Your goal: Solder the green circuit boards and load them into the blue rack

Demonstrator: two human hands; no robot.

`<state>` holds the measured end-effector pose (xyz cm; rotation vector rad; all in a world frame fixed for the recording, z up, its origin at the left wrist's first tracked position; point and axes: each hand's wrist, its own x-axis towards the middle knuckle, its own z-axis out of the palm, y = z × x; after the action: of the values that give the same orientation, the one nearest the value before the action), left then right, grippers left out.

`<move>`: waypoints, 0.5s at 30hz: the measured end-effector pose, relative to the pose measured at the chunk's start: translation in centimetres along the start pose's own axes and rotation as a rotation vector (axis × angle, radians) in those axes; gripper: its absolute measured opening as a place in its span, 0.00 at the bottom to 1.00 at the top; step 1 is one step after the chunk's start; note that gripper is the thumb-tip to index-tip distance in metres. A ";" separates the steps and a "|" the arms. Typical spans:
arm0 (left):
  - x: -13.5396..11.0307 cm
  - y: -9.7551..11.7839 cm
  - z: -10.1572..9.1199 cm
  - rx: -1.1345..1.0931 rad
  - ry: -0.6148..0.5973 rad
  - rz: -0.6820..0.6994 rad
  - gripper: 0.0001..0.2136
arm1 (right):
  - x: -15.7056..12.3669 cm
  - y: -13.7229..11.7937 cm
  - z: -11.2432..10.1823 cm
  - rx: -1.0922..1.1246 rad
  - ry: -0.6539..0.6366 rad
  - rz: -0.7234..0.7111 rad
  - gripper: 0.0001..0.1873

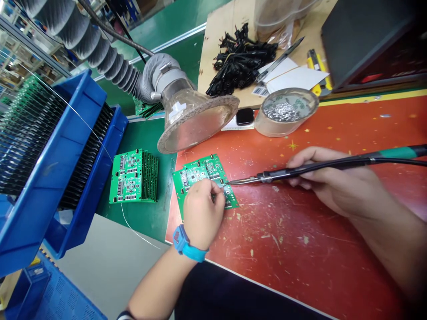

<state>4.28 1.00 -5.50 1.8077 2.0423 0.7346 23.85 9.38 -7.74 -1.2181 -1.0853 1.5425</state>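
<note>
Left hand (203, 209) pinches (fist-like); right hand (322, 178) grips.

2 hands: left hand (203, 209), right hand (325, 180). 1 soldering iron (300, 172). 1 circuit board (200, 178) lying flat on the tabletop (316, 240), 1 stack of boards (135, 176), 2 blue bins (66, 146), 1 fume hood (196, 118), 1 tape roll (287, 111), 1 wristband (185, 246).

A green circuit board (203, 180) lies flat on the red mat, partly covered by a hand. A black soldering iron (300, 171) lies almost level, its tip touching the board's right side.
</note>
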 end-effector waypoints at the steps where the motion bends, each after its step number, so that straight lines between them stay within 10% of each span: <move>1: -0.1 0.0 0.0 0.003 0.001 0.002 0.08 | 0.0 0.0 0.0 0.001 0.000 0.000 0.04; 15: -0.2 0.4 0.2 0.073 -0.023 0.041 0.09 | 0.0 0.0 -0.4 -0.042 -0.014 0.013 0.03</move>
<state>4.75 0.83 -5.47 1.8935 2.0483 0.6557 24.25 9.41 -7.83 -1.2473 -1.1261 1.5472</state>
